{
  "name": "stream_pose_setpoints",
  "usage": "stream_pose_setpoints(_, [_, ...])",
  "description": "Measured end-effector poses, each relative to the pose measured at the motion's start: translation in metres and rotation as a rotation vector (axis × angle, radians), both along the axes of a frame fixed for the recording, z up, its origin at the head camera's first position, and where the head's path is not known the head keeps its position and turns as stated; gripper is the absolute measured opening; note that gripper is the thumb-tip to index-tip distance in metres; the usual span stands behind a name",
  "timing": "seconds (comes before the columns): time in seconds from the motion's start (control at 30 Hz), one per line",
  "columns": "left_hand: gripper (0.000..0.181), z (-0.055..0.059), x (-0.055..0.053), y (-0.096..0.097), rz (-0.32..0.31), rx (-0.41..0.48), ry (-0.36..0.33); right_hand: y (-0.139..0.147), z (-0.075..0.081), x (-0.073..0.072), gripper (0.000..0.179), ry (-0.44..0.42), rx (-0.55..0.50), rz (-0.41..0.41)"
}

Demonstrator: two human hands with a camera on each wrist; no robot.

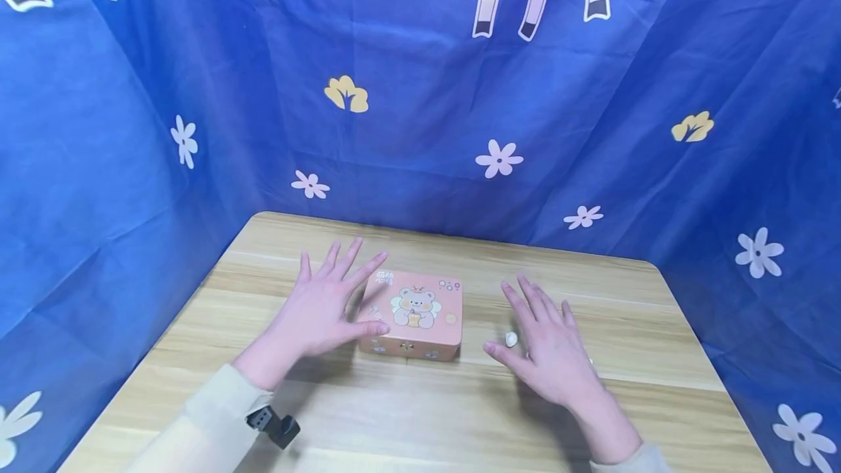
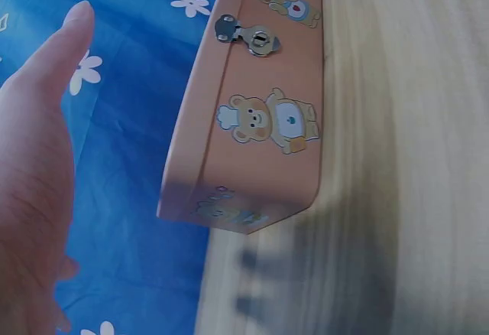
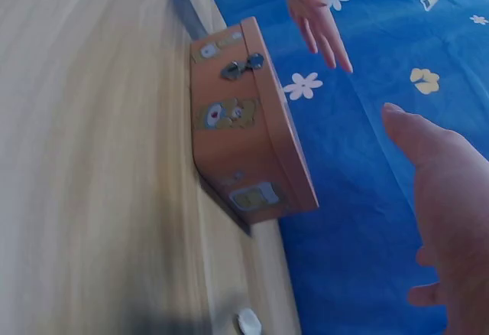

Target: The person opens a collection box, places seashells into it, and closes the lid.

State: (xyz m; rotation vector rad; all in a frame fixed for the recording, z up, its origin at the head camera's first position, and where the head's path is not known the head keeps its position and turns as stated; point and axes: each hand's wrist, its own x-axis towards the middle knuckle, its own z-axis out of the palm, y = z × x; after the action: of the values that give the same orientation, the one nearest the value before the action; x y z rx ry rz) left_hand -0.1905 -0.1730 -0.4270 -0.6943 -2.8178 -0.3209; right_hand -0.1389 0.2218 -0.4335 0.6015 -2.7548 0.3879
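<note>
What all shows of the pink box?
The pink box, perhaps painted tin, has rounded corners, a winged bear printed on its lid, and more bears on the front. The lid is closed, with a metallic clasp in front. It sits flat on the wooden table between left hand and right hand; neither appears to touch it.

Pink box (image 1: 414, 309) blocking centre, white piece (image 1: 511, 339) near right hand (image 1: 553, 349), room before box
</note>
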Motion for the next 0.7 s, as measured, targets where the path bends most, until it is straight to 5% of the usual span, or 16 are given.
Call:
stream_pose_setpoints(0.43, [0.111, -0.016, 0.011, -0.001, -0.006, 0.045, -0.015, -0.023, -0.003, 0.015, 0.077, -0.025, -0.214, 0.088])
stream_pose_setpoints(0.7, [0.108, -0.029, 0.018, 0.001, -0.031, 0.134, -0.017, -0.038, -0.008, 0.023, 0.059, -0.14, -0.391, 0.119])
